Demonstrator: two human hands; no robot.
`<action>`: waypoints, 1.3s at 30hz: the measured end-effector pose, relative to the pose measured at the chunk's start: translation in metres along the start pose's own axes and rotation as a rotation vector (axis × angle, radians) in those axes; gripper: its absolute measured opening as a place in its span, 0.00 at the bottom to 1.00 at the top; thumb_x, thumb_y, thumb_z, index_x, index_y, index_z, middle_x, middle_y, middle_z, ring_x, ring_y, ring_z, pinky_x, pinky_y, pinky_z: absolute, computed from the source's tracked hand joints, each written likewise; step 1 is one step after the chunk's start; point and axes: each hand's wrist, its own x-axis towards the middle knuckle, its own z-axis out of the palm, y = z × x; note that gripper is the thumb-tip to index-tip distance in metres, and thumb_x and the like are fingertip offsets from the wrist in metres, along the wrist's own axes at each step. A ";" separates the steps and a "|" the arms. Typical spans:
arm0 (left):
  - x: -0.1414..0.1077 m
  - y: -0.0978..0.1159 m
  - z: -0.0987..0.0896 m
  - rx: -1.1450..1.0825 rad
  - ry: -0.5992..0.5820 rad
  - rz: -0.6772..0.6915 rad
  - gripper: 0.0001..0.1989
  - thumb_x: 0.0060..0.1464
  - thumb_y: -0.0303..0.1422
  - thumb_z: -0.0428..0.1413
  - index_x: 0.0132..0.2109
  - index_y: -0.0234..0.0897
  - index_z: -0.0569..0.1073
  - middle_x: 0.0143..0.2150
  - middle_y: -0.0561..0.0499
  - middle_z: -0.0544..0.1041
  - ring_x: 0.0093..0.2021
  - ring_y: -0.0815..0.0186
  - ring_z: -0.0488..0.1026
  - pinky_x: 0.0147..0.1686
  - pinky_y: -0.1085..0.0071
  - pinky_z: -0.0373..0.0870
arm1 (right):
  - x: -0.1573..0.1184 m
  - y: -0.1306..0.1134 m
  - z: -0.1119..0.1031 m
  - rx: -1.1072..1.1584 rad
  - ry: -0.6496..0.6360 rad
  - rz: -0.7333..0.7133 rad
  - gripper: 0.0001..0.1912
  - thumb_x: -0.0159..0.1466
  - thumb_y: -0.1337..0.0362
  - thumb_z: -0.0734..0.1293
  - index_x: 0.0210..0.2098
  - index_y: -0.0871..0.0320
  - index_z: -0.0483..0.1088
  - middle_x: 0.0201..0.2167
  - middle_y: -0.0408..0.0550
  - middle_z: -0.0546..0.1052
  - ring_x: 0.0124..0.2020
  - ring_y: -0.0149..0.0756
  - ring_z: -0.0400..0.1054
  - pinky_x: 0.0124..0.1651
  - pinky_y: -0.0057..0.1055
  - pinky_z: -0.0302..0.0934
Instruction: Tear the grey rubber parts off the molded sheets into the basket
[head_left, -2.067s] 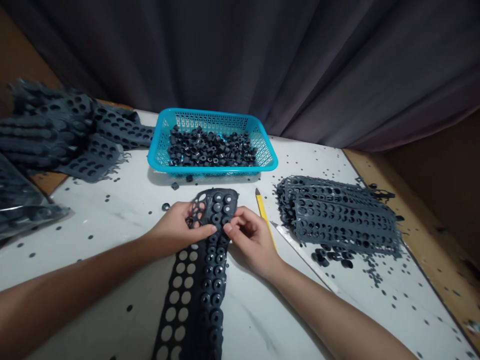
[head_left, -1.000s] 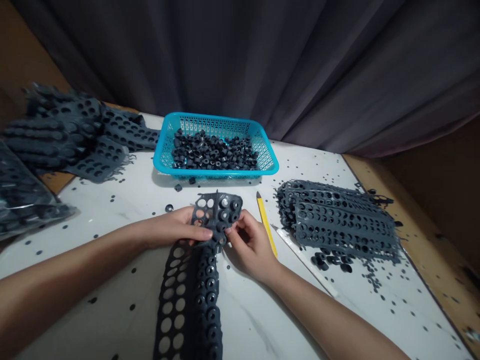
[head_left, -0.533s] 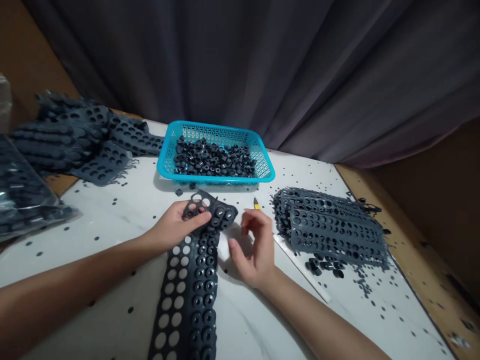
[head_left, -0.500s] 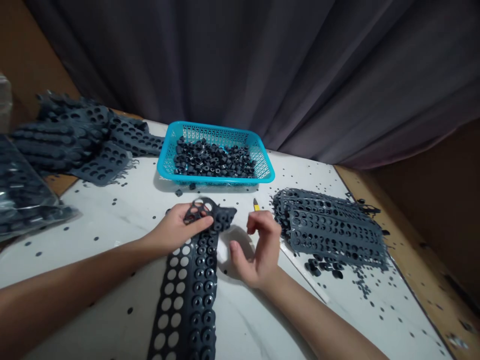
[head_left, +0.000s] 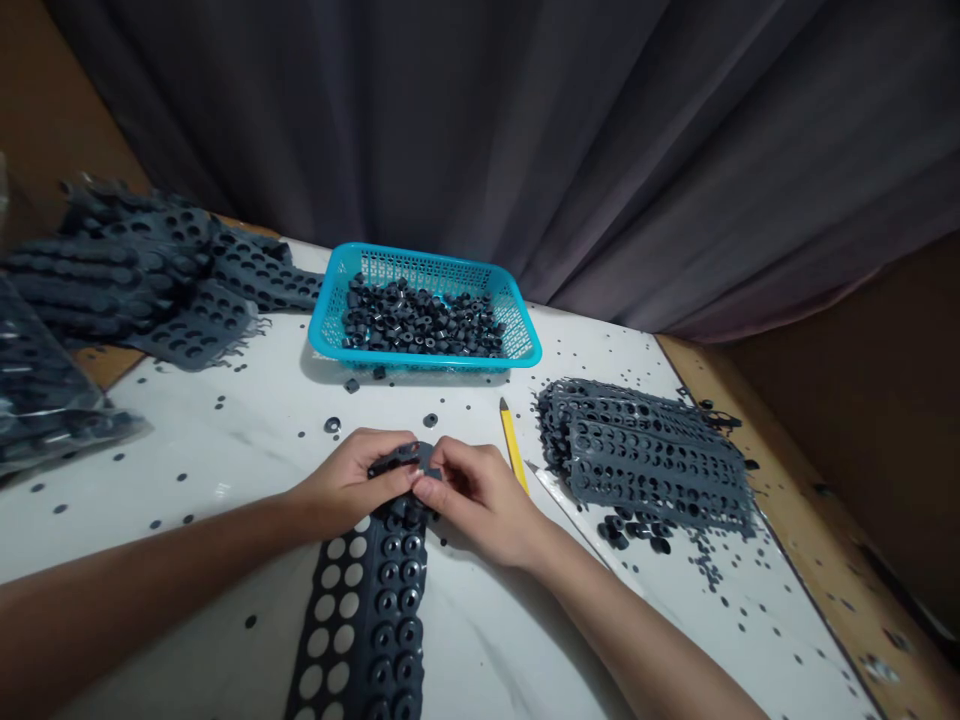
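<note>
A dark grey moulded rubber strip (head_left: pixel 379 610), matte and studded with ring-shaped grommets beside rows of punched round holes, runs flat across the white marble-patterned table (head_left: pixel 225 440) and up into both hands. The left hand (head_left: pixel 349 490) and right hand (head_left: pixel 480 505) are closed, pinching its upper end together. Beyond sits a turquoise plastic mesh basket (head_left: pixel 424 362) heaped with small rubber bushings (head_left: pixel 420 322)

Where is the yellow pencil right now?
In the head view, the yellow pencil lies on the white tabletop just beyond the person's right hand, left of the stacked grey perforated rubber sheets.
</note>
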 end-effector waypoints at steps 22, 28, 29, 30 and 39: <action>-0.001 -0.009 -0.003 -0.871 -0.122 -0.569 0.21 0.31 0.43 0.63 0.16 0.35 0.61 0.12 0.58 0.58 0.15 0.74 0.54 0.17 0.75 0.52 | 0.004 0.028 -0.007 1.288 -0.254 0.020 0.18 0.62 0.60 0.63 0.21 0.59 0.54 0.14 0.33 0.50 0.14 0.21 0.42 0.19 0.20 0.42; 0.009 -0.002 0.009 -0.786 0.224 -0.471 0.17 0.41 0.41 0.60 0.20 0.36 0.62 0.15 0.58 0.62 0.17 0.73 0.58 0.20 0.75 0.56 | 0.007 0.024 0.006 0.809 0.069 0.059 0.16 0.60 0.53 0.64 0.26 0.58 0.59 0.17 0.36 0.60 0.17 0.24 0.50 0.22 0.24 0.46; 0.009 -0.002 0.011 -0.714 0.276 -0.441 0.17 0.42 0.42 0.59 0.21 0.36 0.63 0.16 0.58 0.63 0.18 0.73 0.59 0.21 0.74 0.57 | 0.005 0.020 0.006 0.684 0.149 0.041 0.16 0.60 0.53 0.63 0.26 0.58 0.59 0.18 0.37 0.60 0.18 0.25 0.51 0.23 0.25 0.47; 0.008 -0.002 0.012 -0.631 0.318 -0.422 0.17 0.43 0.43 0.59 0.21 0.35 0.64 0.17 0.57 0.64 0.19 0.72 0.60 0.22 0.74 0.58 | 0.003 0.015 0.005 0.544 0.214 0.008 0.16 0.61 0.53 0.62 0.27 0.58 0.59 0.18 0.38 0.60 0.19 0.25 0.52 0.23 0.25 0.47; 0.001 0.000 0.017 -0.345 0.395 -0.402 0.19 0.46 0.48 0.57 0.23 0.35 0.67 0.20 0.56 0.66 0.23 0.70 0.62 0.25 0.75 0.60 | -0.006 -0.010 -0.004 -0.500 0.132 -0.242 0.18 0.65 0.50 0.56 0.29 0.58 0.62 0.21 0.42 0.65 0.20 0.28 0.56 0.25 0.26 0.51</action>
